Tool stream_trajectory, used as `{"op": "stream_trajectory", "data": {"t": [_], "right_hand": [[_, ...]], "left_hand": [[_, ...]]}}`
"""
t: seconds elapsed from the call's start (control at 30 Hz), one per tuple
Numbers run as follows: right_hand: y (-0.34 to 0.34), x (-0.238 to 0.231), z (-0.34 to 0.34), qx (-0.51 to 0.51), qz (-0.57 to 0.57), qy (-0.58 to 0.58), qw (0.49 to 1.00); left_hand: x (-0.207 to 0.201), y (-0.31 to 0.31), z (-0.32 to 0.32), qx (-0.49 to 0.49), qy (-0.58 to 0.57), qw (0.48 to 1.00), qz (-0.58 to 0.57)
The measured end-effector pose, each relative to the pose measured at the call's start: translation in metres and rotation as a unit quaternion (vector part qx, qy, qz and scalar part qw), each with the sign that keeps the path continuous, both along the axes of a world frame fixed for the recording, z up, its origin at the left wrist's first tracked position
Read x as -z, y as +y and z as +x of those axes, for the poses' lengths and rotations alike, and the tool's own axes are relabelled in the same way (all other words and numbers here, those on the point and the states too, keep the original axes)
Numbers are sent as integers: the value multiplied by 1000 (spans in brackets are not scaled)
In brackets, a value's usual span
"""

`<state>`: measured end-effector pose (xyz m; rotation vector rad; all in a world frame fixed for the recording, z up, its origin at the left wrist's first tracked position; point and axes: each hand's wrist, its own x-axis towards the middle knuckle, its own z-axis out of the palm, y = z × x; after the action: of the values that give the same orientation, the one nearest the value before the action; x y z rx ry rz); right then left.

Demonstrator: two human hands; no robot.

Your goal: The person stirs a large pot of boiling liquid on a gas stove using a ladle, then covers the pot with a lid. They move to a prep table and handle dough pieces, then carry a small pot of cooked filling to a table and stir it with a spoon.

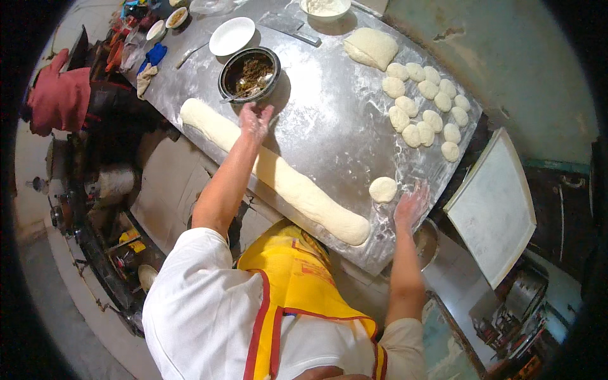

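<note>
My left hand [256,123] reaches over the long roll of dough [297,190], its fingers apart at the near rim of a dark bowl [223,82]. Whether the fingertips touch the rim cannot be made out. The bowl holds a brown crumbly filling [254,71] and a spoon. My right hand [413,202] lies open with fingers stretched out on the floured table near its right edge. Just left of it sits a single round piece of dough [382,189]. Several small dough pieces [425,133] are grouped farther back on the right, beside a larger dough lump [371,48].
On the metal table [329,120] stand a white plate [232,36], a flour bowl [325,7] and a flat dough scraper [289,27]. A pale tray [494,209] leans beyond the right edge. Small bowls, a blue cloth [152,58] and bags crowd the far left corner.
</note>
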<state>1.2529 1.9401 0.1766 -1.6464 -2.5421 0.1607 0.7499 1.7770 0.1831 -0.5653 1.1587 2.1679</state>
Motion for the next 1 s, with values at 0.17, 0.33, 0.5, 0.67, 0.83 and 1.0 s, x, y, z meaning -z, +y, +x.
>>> {"op": "stream_trajectory", "data": {"t": [0.17, 0.33, 0.5, 0.67, 0.83, 1.0], "right_hand": [[-1, 6, 4, 51, -59, 23, 997], [-4, 4, 13, 81, -174, 114, 975], [-31, -18, 45, 230, -175, 233, 928], [-94, -41, 158, 242, -131, 388, 879], [-185, -1, 316, 359, -177, 440, 804], [-277, 69, 471, 418, -144, 414, 796]], "left_hand": [[30, -10, -48, -19, 114, 992, 46], [38, -21, -123, 100, 101, 979, 149], [29, -2, -171, 175, 311, 924, -137], [-18, 7, -139, 331, 597, 567, -460], [-56, -5, -44, 174, 595, 697, -361], [-71, -30, 57, 119, 775, 295, -546]]}}
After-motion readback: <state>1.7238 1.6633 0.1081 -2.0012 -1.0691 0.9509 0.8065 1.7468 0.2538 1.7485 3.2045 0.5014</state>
